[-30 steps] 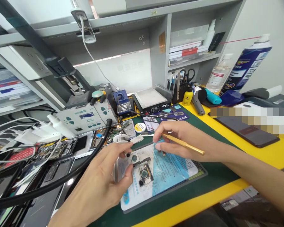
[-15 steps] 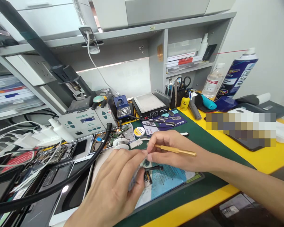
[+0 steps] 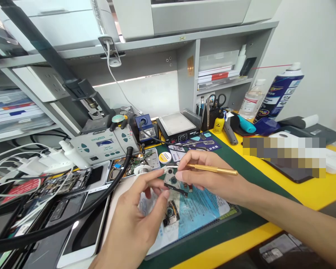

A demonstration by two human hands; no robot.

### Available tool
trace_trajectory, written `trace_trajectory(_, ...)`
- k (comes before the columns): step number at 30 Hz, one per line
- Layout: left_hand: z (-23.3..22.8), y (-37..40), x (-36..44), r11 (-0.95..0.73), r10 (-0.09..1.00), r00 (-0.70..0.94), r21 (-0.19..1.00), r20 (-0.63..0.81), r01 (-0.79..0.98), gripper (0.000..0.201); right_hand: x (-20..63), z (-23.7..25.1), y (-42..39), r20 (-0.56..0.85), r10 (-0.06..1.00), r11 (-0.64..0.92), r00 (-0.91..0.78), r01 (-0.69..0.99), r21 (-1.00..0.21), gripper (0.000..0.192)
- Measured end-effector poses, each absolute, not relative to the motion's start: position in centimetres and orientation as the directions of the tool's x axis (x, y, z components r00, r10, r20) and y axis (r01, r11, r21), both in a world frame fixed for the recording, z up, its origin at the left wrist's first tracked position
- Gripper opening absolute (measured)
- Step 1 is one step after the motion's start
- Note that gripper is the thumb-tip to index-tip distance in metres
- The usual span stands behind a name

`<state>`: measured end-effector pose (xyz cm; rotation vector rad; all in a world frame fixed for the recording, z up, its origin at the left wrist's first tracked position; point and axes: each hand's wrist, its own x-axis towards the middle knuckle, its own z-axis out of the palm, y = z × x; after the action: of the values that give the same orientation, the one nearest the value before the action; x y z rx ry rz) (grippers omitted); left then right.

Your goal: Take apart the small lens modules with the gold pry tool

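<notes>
The left hand (image 3: 134, 220) and right hand (image 3: 210, 177) are pinching a small camera module (image 3: 173, 180) together above the blue-and-white mat (image 3: 201, 207); the right is also gripping gold tweezers (image 3: 215, 169); the mat's writing is too small to read.

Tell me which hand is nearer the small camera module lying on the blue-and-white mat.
Left. The left hand sits just beside the camera module, its thumb close above it. The right hand is farther up the mat, holding a gold tool.
</notes>
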<state>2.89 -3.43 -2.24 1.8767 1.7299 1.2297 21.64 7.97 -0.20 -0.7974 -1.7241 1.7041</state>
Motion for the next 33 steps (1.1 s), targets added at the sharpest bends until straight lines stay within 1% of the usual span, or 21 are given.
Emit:
trace_trajectory(2,-2.4,-3.2,3.0,-0.191,0.932,-0.147,0.795,0.331,0.576,0.029,21.7,-0.2,7.8,-0.012,0.753,0.001,-0.658,0.019,-1.0,0.019)
trace_trajectory(5,-2.6,-2.9,3.0,-0.145,0.945,-0.193,0.87,0.263,0.471,0.03,21.7,-0.1,7.5,-0.025,0.735,-0.004,-0.677,0.032,-0.999,0.017)
trace_trajectory(7,-2.7,-2.7,2.8,-0.133,0.952,-0.197,0.897,0.234,0.422,0.03,21.8,0.1,7.4,-0.026,0.722,0.006,-0.691,0.044,-0.999,0.018)
trace_trajectory(10,-2.7,-2.5,2.8,-0.114,0.958,-0.188,0.889,0.217,0.443,0.029,21.9,0.1,7.4,-0.005,0.711,0.062,-0.703,0.069,-0.996,0.017)
trace_trajectory(12,-2.7,-2.5,2.8,-0.113,0.95,-0.2,0.86,0.241,0.497,0.028,22.0,-0.2,7.6,0.021,0.723,0.114,-0.691,0.089,-0.99,0.014)
trace_trajectory(14,-2.6,-2.6,2.9,-0.136,0.922,-0.227,0.81,0.315,0.57,0.025,22.1,-0.5,7.7,0.046,0.742,0.159,-0.669,0.109,-0.981,0.01)
trace_trajectory(17,-2.1,-2.9,2.8,-0.162,0.874,-0.225,0.695,0.43,0.7,0.019,22.1,-1.0,7.6,0.06,0.759,0.208,-0.648,0.154,-0.966,0.008)
trace_trajectory(18,-1.9,-3.0,2.7,-0.164,0.868,-0.21,0.66,0.449,0.733,0.016,22.0,-1.1,7.5,0.065,0.76,0.225,-0.647,0.167,-0.96,0.008)
trace_trajectory(21,-1.5,-3.2,2.3,-0.18,0.868,-0.156,0.592,0.471,0.785,0.011,21.9,-1.2,7.3,0.069,0.749,0.254,-0.659,0.19,-0.948,0.007)
trace_trajectory(26,-1.7,-3.6,1.9,-0.244,0.89,-0.025,0.522,0.455,0.817,0.01,21.6,-1.1,7.3,0.049,0.748,0.238,-0.662,0.198,-0.951,0.007)
trace_trajectory(30,-1.7,-3.8,2.0,-0.317,0.874,0.088,0.422,0.478,0.849,0.014,21.6,-1.6,7.2,0.083,0.739,0.294,-0.668,0.209,-0.933,0.008)
trace_trajectory(33,-1.5,-3.9,2.0,-0.342,0.869,0.149,0.355,0.472,0.87,0.016,21.6,-2.3,7.1,0.126,0.735,0.35,-0.667,0.213,-0.912,0.007)
